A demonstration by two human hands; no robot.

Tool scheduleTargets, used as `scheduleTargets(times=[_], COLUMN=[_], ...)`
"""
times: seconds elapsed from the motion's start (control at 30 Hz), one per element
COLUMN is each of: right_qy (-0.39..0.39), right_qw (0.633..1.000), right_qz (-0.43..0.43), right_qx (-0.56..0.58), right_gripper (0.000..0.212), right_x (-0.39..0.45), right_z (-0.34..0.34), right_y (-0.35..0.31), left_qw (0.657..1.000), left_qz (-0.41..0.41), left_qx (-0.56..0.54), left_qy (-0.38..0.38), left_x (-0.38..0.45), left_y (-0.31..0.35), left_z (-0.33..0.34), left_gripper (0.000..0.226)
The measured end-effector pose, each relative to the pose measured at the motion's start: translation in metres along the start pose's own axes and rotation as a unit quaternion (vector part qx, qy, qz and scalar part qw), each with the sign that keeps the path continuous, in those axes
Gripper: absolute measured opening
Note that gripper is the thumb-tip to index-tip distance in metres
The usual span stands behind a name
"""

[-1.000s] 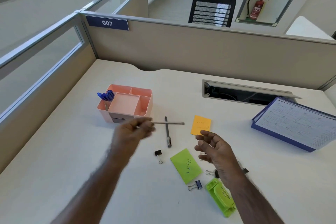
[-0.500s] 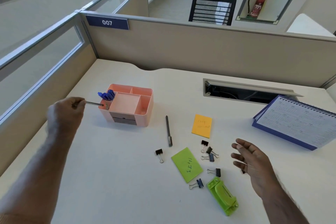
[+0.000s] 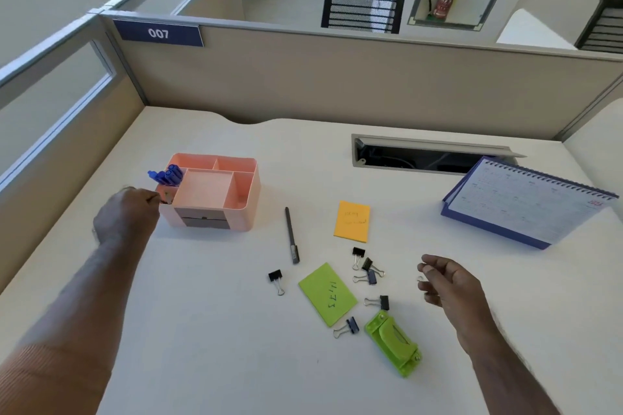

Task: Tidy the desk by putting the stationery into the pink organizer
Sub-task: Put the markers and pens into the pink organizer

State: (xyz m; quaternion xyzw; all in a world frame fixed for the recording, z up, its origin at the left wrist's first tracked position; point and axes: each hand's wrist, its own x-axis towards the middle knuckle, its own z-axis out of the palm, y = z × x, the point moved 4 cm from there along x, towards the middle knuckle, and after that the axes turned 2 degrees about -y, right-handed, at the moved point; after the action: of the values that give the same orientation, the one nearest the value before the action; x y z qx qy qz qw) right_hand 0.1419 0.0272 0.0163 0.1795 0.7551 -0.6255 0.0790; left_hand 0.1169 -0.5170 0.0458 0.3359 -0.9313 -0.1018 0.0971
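Observation:
The pink organizer (image 3: 242, 209) stands left of centre on the white desk, with several blue pens (image 3: 167, 174) in its left compartment. My left hand (image 3: 126, 212) is at the organizer's left front corner, fingers closed on the top end of a grey pen (image 3: 166, 196) that stands in that compartment. My right hand (image 3: 448, 283) hovers open over the desk at the right. A second grey pen (image 3: 292, 235), an orange sticky pad (image 3: 352, 221), a green sticky pad (image 3: 327, 294), a green stapler (image 3: 394, 342) and several binder clips (image 3: 367, 269) lie between the hands.
A blue spiral desk calendar (image 3: 529, 202) stands at the right. An open cable slot (image 3: 421, 157) sits in the desk behind it. Beige partition walls (image 3: 337, 77) close the back and left sides.
My left hand carried the grey pen from the desk's middle over to the organizer's left side and lowered it into the pen compartment. My right hand drew back to the right.

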Motion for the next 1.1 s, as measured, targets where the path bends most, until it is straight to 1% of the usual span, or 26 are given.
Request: scheduleTargets(times=[0.17, 0.27, 0.33, 0.4, 0.47, 0.53, 0.57, 0.63, 0.7, 0.77, 0.83, 0.93, 1.0, 1.1], right_qy=[0.028, 0.018, 0.010, 0.001, -0.033, -0.095, -0.126, -0.177, -0.205, -0.194, -0.163, -0.133, -0.118, -0.112], right_qw=[1.000, 1.000, 1.000, 0.999, 0.994, 0.977, 0.962, 0.923, 0.880, 0.857, 0.839, 0.820, 0.824, 0.869], right_qz=[0.008, 0.012, 0.012, -0.002, -0.034, -0.068, -0.090, -0.132, -0.160, -0.168, -0.176, -0.163, -0.141, -0.079], right_qx=[0.003, -0.003, -0.014, -0.045, -0.103, -0.180, -0.223, -0.316, -0.397, -0.447, -0.489, -0.532, -0.536, -0.475], right_gripper=[0.016, 0.016, 0.017, 0.017, 0.018, 0.016, 0.016, 0.020, 0.028, 0.030, 0.032, 0.031, 0.027, 0.027], right_x=[0.001, 0.003, 0.004, 0.005, 0.006, 0.006, 0.007, 0.013, 0.019, 0.024, 0.028, 0.036, 0.041, 0.050], right_z=[-0.011, -0.009, -0.001, 0.015, 0.044, 0.083, 0.104, 0.147, 0.185, 0.212, 0.230, 0.244, 0.248, 0.243], right_y=[0.006, 0.011, 0.013, 0.012, 0.009, 0.007, 0.008, 0.011, 0.012, 0.009, 0.007, 0.007, 0.006, 0.004], left_qw=[0.998, 0.996, 0.996, 0.997, 0.991, 0.984, 0.980, 0.971, 0.961, 0.958, 0.957, 0.953, 0.948, 0.941], left_qz=[-0.010, -0.011, -0.008, -0.009, -0.015, -0.015, -0.016, -0.040, -0.075, -0.100, -0.114, -0.114, -0.118, -0.114], left_qx=[0.005, -0.013, -0.035, -0.074, -0.129, -0.173, -0.191, -0.225, -0.254, -0.257, -0.254, -0.269, -0.279, -0.298], left_qy=[-0.058, -0.091, -0.079, -0.035, 0.009, 0.039, 0.051, 0.073, 0.081, 0.077, 0.078, 0.084, 0.097, 0.116], left_x=[-0.002, -0.002, -0.007, -0.018, -0.032, -0.047, -0.055, -0.069, -0.075, -0.073, -0.071, -0.069, -0.072, -0.079], left_y=[0.002, 0.004, 0.005, 0.007, 0.011, 0.017, 0.020, 0.023, 0.022, 0.019, 0.016, 0.011, 0.008, 0.008], left_z=[0.009, 0.010, 0.006, -0.001, -0.004, -0.005, -0.004, -0.005, -0.008, -0.012, -0.018, -0.025, -0.027, -0.024], left_gripper=[0.031, 0.035, 0.037, 0.036, 0.033, 0.030, 0.029, 0.028, 0.029, 0.034, 0.039, 0.035, 0.033, 0.030])
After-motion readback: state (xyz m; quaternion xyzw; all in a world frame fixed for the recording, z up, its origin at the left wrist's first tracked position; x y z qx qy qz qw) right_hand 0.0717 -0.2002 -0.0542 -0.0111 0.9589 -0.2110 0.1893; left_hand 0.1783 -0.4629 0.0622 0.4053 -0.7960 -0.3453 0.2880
